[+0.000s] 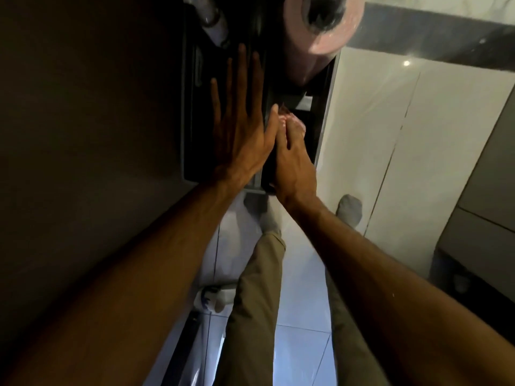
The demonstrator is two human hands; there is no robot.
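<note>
A dark holder (195, 112) is fixed to the brown wall on the left. A pink toilet paper roll (323, 26) sits at its upper end. My left hand (239, 126) lies flat on the holder's dark cover with its fingers straight and spread. Just to the right, my right hand (289, 157) has its fingers curled round the cover's edge. The fingertips are lit pink, and what lies under them is hidden. The inside of the holder is in deep shadow.
Glossy white floor tiles (404, 151) lie below, with my grey-socked feet (349, 210) and khaki trouser legs (256, 296). A white fitting (214, 299) sits by the wall low down. A grey cabinet (485, 207) stands at the right.
</note>
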